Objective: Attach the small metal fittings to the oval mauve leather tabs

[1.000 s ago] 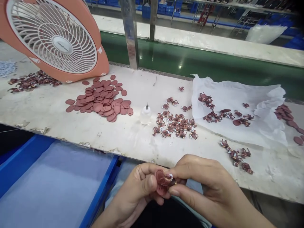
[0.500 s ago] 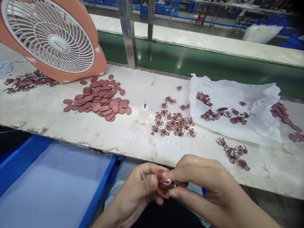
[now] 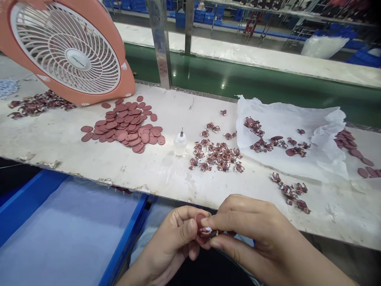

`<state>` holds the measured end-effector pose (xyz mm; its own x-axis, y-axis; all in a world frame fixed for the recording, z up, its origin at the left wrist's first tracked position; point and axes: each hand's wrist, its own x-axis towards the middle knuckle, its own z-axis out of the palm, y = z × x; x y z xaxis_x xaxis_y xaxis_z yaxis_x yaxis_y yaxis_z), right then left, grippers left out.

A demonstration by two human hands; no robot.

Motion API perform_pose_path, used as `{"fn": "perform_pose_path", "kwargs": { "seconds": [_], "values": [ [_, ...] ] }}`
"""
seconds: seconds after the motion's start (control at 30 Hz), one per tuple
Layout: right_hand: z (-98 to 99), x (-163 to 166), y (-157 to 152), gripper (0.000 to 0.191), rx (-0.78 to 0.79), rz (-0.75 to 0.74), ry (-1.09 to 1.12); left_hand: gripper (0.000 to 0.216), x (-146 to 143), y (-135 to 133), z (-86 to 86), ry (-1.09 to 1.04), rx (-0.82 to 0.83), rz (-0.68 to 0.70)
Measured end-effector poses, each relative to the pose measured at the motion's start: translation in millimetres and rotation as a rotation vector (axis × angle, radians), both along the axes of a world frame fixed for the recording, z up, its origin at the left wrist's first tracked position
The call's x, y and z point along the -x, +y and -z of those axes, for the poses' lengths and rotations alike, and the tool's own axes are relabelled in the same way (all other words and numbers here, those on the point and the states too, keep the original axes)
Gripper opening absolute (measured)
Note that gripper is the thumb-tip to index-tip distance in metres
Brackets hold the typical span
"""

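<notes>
1. I have a flat maroon oval tag (image 3: 200,219) pinched in my left hand (image 3: 174,242), thumb closed on its face. My right hand (image 3: 253,232) presses a small maroon-and-white figure piece (image 3: 210,231) against it, fingers closed tight round that piece. Both are held in front of me, below the near edge of the worktable (image 3: 154,171).

2. I judge the step in hand to be mating the figure piece to the tag. What comes after calls for a firm, squared press, then a free hand for the next pair.

3. Just beyond my hands a cluster of figure pieces (image 3: 216,153) lies loose on the table, with a smaller scatter (image 3: 290,192) to the right.

4. A small glue bottle (image 3: 180,143) stands upright between that cluster and a heap of blank tags (image 3: 125,127).

5. Containers: a blue bin (image 3: 26,198) sits under the table at my left, lined with pale sheeting; I see nothing lying in it. A crumpled white sheet (image 3: 297,119) on the right bears more pieces.

6. An orange fan (image 3: 67,49) leans at the far left.
</notes>
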<state>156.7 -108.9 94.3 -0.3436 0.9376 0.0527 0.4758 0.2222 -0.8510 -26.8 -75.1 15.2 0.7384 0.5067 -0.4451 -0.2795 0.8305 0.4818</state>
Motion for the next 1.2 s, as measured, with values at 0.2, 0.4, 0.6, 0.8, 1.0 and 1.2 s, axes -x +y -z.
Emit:
{"fn": "perform_pose_path", "kwargs": {
  "seconds": [0.2,0.4,0.6,0.8,1.0,1.2],
  "values": [
    [-2.8,2.6,1.2,0.009,0.032,-0.007,-0.057,0.035,-2.6,-1.6,-0.1,-0.005,0.037,-0.008],
    [-4.5,2.4,2.0,0.014,0.097,-0.023,-0.069,0.033,-3.5,-3.9,-4.8,-0.003,0.052,-0.016],
    [-4.8,-1.2,1.4,0.009,0.108,-0.019,-0.023,0.032,-4.3,-5.2,-5.1,-0.019,0.044,-0.025],
    [-4.6,0.5,-0.8,0.008,0.088,-0.014,-0.009,0.032,-5.0,-5.5,-6.1,-0.016,0.064,-0.033],
    [-4.7,0.0,-0.1,0.014,0.120,0.000,-0.022,0.032,-5.0,-5.6,-4.3,-0.015,0.075,-0.046],
    [-5.0,-0.8,-2.8,0.018,0.112,0.018,0.009,0.025,-4.9,-7.6,-1.8,-0.048,0.088,-0.043]
  ]
}}
